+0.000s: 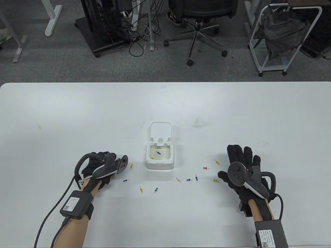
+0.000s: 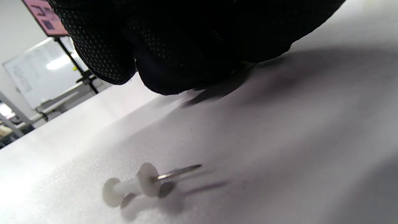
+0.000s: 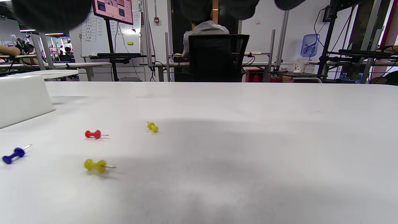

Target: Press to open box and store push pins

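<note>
The white box [image 1: 159, 156] sat open on the desk [image 1: 165, 108], its lid [image 1: 160, 131] flipped up at the far side. Two push pins were in it: a blue one [image 1: 158, 153] near the middle and a yellow one [image 1: 152, 158] against the left wall.

Outside the box, ten pins showed in the table view. Left of and nearer than the box lay four: a yellow pin [image 1: 131, 166], a blue pin [image 1: 126, 180], another yellow pin [image 1: 141, 190] and a dark green pin [image 1: 155, 190]. Right of the box lay six: a white pin [image 1: 178, 179], two blue pins [image 1: 189, 179] [image 1: 196, 177] close together, a red pin [image 1: 205, 168], and two yellow ones [image 1: 217, 162] [image 1: 216, 180] nearest the right hand.

The left hand [image 1: 99, 168] lay left of the box, fingers curled under. In the left wrist view the gloved fingers [image 2: 174, 46] were bunched just above the desk, with something thin at their tips, but I could not tell whether the grip held a pin. A further white pin [image 2: 136, 185] lay on the desk below that hand in that view.

The right hand [image 1: 241, 170] rested flat, right of the box, fingers straight and spread, grip slack and holding nothing. Its wrist view caught four of those pins and the corner of the box.
</note>
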Demonstrator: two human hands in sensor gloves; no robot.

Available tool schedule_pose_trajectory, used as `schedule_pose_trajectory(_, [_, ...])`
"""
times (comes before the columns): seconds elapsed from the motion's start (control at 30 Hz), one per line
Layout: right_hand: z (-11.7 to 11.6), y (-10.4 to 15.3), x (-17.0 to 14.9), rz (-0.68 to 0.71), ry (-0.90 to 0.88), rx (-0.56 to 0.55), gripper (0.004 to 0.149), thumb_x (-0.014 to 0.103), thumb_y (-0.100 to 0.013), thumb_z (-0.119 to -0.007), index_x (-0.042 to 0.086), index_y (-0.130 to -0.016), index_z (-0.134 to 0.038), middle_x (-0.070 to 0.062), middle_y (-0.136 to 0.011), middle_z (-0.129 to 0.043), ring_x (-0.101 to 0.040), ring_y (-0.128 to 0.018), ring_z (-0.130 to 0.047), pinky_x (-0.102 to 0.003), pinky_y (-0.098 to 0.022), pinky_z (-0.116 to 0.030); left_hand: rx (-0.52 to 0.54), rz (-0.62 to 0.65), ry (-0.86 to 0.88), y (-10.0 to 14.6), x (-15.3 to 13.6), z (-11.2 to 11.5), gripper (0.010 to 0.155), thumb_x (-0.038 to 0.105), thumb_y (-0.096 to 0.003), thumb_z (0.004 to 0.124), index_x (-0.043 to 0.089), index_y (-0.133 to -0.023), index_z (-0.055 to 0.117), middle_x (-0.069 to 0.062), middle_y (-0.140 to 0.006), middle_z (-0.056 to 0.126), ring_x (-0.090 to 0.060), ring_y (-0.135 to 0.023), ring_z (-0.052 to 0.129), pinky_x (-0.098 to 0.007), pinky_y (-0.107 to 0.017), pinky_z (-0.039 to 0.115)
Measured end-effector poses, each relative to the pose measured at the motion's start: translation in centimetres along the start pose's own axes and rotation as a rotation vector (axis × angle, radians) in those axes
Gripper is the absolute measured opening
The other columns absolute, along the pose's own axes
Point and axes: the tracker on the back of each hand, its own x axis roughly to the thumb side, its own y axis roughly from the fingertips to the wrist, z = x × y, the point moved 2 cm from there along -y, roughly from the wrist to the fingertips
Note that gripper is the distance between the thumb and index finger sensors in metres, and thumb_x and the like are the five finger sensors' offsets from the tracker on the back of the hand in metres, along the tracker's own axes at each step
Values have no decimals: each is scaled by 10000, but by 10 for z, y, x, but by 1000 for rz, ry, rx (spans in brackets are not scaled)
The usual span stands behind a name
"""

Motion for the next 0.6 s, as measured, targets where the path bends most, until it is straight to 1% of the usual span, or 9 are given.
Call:
schedule_pose_trajectory(0.13, [0,0,0,0,-4,8,907,623,-407,-631,240,-1068,-143,-88,-1247,-281,-475,-1121,-313,-692,-766,-335,9,5,25,-2,1,-6,417,434,-481,745,309,-874,810,102,-807,956,-121,-594,1020,-468,-687,841])
schedule_pose_trajectory(0.2, [0,0,0,-2,4,8,908,623,-407,-630,238,-1068,-141,-91,-1246,-282,-477,-1119,-314,-692,-765,-338,22,10,26,-2,2,-12,422,435,-480,745,309,-878,806,100,-814,952,-122,-593,1023,-468,-689,839])
schedule_pose_trajectory(0.47, [0,0,-1,-11,-4,12,909,624,-406,-630,239,-1069,-142,-90,-1246,-278,-476,-1120,-312,-693,-765,-336,105,46,64,-4,8,-55,435,436,-481,746,301,-892,796,88,-832,939,-131,-603,1021,-476,-695,831])
schedule_pose_trajectory(0.6, [1,0,-1,-10,-7,9,908,623,-407,-630,239,-1069,-144,-91,-1246,-276,-477,-1119,-308,-693,-765,-335,130,80,96,-9,21,-79,438,436,-483,746,299,-896,792,86,-837,935,-134,-608,1019,-478,-698,827])
